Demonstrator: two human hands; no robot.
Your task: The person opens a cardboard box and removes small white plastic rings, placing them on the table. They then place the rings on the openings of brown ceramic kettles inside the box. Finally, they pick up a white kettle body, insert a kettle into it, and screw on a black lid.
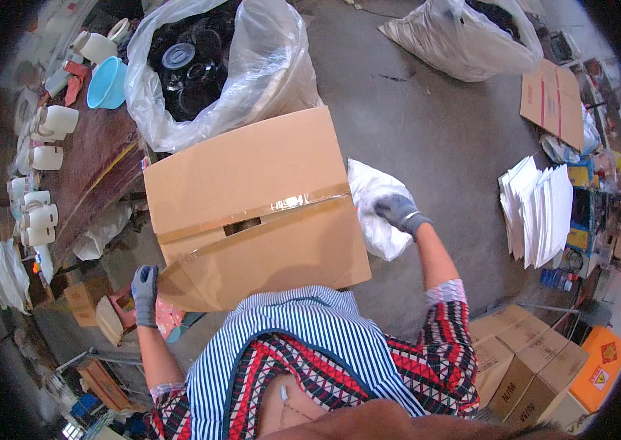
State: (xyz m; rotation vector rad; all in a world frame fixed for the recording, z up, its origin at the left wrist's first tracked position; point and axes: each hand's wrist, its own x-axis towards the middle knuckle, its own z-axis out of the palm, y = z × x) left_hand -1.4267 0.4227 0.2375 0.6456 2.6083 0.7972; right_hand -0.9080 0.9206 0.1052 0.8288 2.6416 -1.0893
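Note:
A large cardboard box (pixel 255 170) lies before me, its brown tape seam crossing the top. A small dark gap shows in the seam, and the tape is loose or wrinkled at the near left corner. My left hand (pixel 145 294), in a grey glove, is beside that corner with its fingers curled; whether it grips the box is unclear. On the right side of the box is a crumpled white plastic bag (pixel 379 234). My right hand (pixel 398 213), also grey-gloved, has its fingers closed on the bag, with the fingertips partly lost in its folds.
Beyond the box stands a clear plastic sack (pixel 272 66) of black lids; another sack (pixel 453 41) is at the far right. White jars (pixel 46 158) and a blue basin (pixel 107 82) line the left. Folded white sheets (pixel 541 212) and cardboard cartons (pixel 525 352) are on the right.

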